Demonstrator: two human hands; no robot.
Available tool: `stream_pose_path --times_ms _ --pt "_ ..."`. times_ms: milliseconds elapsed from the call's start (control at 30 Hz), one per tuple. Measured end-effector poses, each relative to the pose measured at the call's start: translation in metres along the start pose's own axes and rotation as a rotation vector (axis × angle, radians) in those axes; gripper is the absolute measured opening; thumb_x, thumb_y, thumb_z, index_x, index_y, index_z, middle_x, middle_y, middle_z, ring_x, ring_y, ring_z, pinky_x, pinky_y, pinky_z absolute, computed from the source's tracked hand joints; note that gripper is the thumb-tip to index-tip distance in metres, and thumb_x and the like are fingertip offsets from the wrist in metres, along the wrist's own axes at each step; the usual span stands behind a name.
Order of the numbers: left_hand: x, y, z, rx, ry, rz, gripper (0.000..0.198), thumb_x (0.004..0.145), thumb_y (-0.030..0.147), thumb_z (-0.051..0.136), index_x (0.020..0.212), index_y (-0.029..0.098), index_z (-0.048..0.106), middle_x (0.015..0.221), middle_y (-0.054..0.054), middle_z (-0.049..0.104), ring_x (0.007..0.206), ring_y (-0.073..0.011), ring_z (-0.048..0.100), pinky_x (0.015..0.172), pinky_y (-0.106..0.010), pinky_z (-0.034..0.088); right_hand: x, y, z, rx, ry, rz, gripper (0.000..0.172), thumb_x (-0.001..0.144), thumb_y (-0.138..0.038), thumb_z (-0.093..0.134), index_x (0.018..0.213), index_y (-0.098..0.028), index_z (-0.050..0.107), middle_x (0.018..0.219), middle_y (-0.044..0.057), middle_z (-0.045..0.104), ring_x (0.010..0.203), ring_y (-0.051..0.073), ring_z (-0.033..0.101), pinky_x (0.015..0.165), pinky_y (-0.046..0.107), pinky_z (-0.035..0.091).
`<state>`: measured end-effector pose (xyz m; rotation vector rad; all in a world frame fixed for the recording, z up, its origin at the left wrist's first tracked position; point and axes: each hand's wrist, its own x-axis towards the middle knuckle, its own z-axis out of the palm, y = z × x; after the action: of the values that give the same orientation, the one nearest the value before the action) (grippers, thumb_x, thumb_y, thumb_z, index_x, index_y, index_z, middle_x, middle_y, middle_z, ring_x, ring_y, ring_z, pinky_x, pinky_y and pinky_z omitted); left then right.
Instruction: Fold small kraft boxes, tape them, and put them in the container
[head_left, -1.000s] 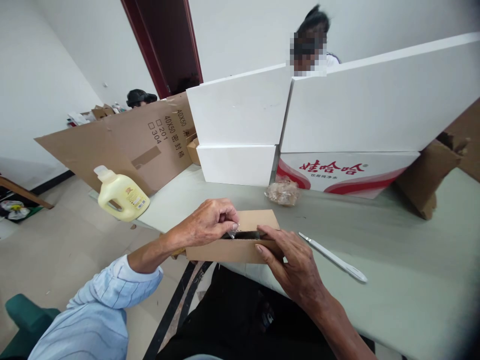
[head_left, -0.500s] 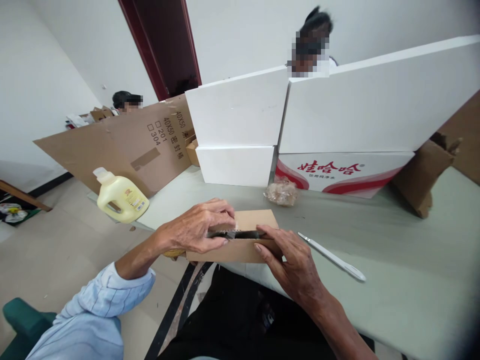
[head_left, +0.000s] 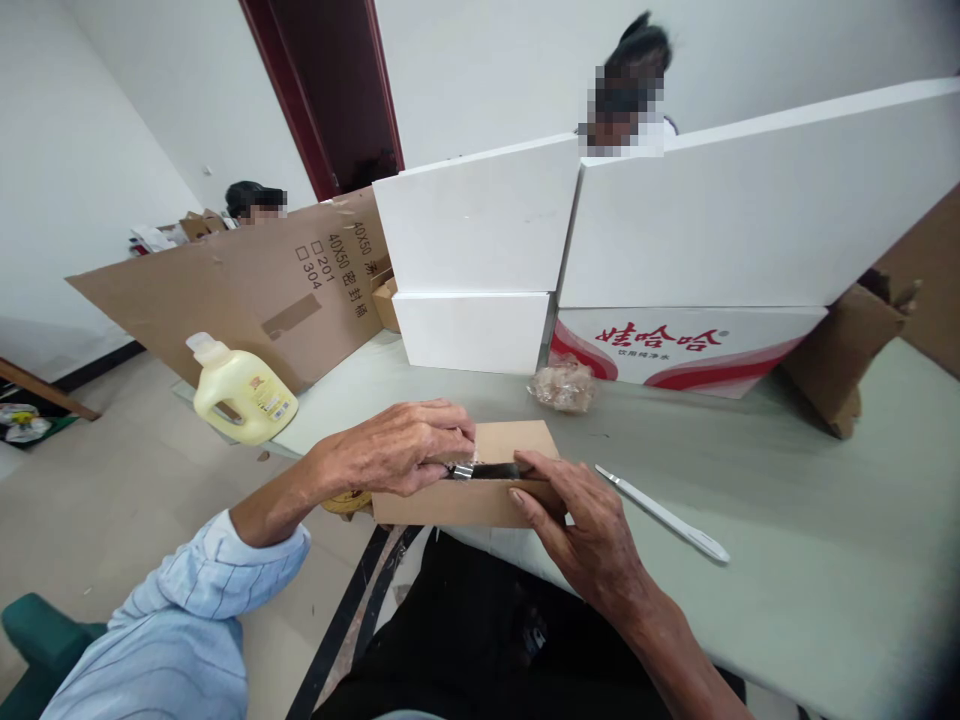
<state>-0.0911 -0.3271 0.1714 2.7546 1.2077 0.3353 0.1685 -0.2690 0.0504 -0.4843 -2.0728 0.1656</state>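
My two hands were a little apart, one at either end of a small cardboard box (head_left: pixel 469 505), which lay between them at the near edge of the table (head_left: pixel 810 560). My left hand (head_left: pixel 405 447) came in over the box's left end, back upward, the forearm slanting up out of a light blue sleeve (head_left: pixel 255 570) pushed towards the elbow. Its fingers were bent over the slot in the box's top, the thumb reaching along below them. By those fingertips sat a shiny strip (head_left: pixel 463 471); I couldn't tell whether they were pinched on it.

My right hand (head_left: pixel 589 510) was clamped on the box's right end, fingers stretched over the top and thumb pressed to the near flap, so that they straddled the slot. That forearm was bare, slanting up and leftward from below. Something dark (head_left: pixel 496 470) showed in the slot between both hands.

Just right of my right hand lay a white-handled knife (head_left: pixel 667 515). Beyond my hands was a crumpled clear plastic wad (head_left: pixel 564 386), and a yellow jug (head_left: pixel 244 395) stood past my left forearm.
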Motion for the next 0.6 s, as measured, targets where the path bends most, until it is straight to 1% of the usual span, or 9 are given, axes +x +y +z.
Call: stream_pose_path --times_ms 167,267,333,400,467,600 --pt "-0.002 -0.005 0.011 0.105 0.072 0.069 0.021 0.097 0.011 0.065 0.114 0.018 0.075 0.123 -0.013 0.074 0.107 -0.0256 0.070 0.092 -0.038 0.056 0.000 -0.001 0.000 0.008 -0.003 0.000 0.043 0.105 -0.021 0.062 0.147 -0.025 0.058 0.114 0.009 0.082 0.095 0.027 0.079 0.082 0.040 0.059" --pt "-0.004 -0.006 0.020 0.168 0.136 0.064 0.015 0.101 0.019 0.065 0.111 0.019 0.076 0.119 -0.013 0.077 0.102 -0.0243 0.072 0.091 -0.038 0.057 0.001 -0.001 0.000 0.008 -0.005 0.004 0.042 0.105 -0.021 0.062 0.147 -0.024 0.058 0.114 0.010 0.081 0.095 0.027 0.078 0.082 0.040 0.059" --pt "-0.004 -0.005 0.025 0.173 0.180 0.049 0.015 0.104 0.022 0.062 0.107 0.019 0.077 0.117 -0.012 0.078 0.099 -0.0229 0.073 0.089 -0.037 0.057 0.000 -0.001 0.000 0.007 -0.001 0.001 0.040 0.105 -0.021 0.062 0.145 -0.024 0.058 0.113 0.010 0.081 0.094 0.026 0.078 0.081 0.040 0.059" --pt "-0.004 -0.003 0.028 0.119 0.219 0.035 0.020 0.106 0.022 0.059 0.103 0.018 0.078 0.115 -0.012 0.078 0.099 -0.0223 0.072 0.089 -0.036 0.057 -0.001 -0.002 -0.001 0.010 0.000 -0.004 0.039 0.106 -0.022 0.062 0.144 -0.024 0.057 0.112 0.010 0.081 0.092 0.025 0.078 0.078 0.039 0.058" --pt "-0.003 -0.001 0.029 0.017 0.249 0.013 0.024 0.107 0.020 0.055 0.099 0.018 0.078 0.112 -0.012 0.079 0.099 -0.0220 0.072 0.087 -0.035 0.057 -0.003 -0.003 -0.002 0.009 -0.002 -0.005 0.038 0.106 -0.022 0.062 0.144 -0.024 0.058 0.111 0.009 0.081 0.090 0.025 0.077 0.077 0.039 0.058" --pt "-0.001 0.004 0.031 -0.188 0.283 -0.066 0.029 0.108 0.022 0.053 0.092 0.017 0.077 0.102 -0.012 0.078 0.094 -0.0206 0.070 0.086 -0.034 0.057 -0.008 -0.006 -0.002 0.016 -0.018 0.008 0.040 0.106 -0.022 0.061 0.146 -0.025 0.057 0.112 0.008 0.081 0.091 0.025 0.078 0.080 0.039 0.057"
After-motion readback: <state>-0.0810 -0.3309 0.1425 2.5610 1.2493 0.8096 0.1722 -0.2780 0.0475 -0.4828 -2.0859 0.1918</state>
